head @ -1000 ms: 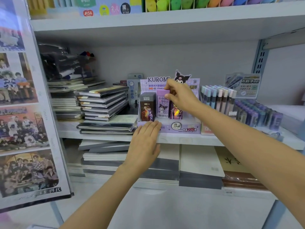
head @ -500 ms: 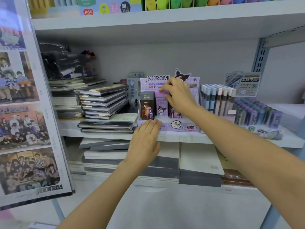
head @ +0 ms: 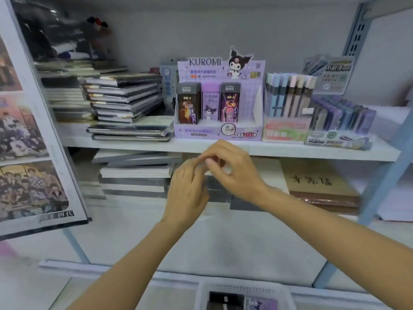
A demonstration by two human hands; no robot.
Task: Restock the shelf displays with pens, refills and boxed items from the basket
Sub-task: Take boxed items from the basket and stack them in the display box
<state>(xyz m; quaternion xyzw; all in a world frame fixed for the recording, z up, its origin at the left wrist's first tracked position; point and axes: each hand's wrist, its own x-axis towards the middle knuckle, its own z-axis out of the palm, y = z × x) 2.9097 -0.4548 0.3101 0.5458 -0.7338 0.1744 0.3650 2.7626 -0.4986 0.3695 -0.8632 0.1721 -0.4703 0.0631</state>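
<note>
Nearest of all, at the bottom edge of the view, a white basket point(head: 245, 287) sits low in front of the person. It holds boxed items point(head: 225, 300), some dark and one purple, cut off by the frame. So stock is left to shelve.

Above it, both hands meet in the air just below and in front of the shelf edge point(head: 312, 151), touching neither shelf nor stock. The left hand point(head: 187, 193) points up with relaxed fingers and holds nothing. The right hand point(head: 232, 173) bends over the left fingertips, thumb and forefinger curled together. Motion blur hides whether it pinches some small thing or only touches the other hand.

Beyond them, on the shelf, stands the purple Kuromi display point(head: 219, 132). Three boxes stand upright in it, side by side: a dark box point(head: 188, 106), a lilac box point(head: 210, 107) and a dark purple box point(head: 229, 104). A gap shows at the display's right end, beside its side wall. To the right are a pen display point(head: 288, 97) and a refill display point(head: 342, 117), both looking well filled; to the left lie stacked notebooks point(head: 125, 97).

I judge the step in hand to be a pause between placements, with nothing being carried. The next move probably calls for a reach down to the basket for another box. It would then go upright, label forward, into the gap, without tipping its neighbours.
</note>
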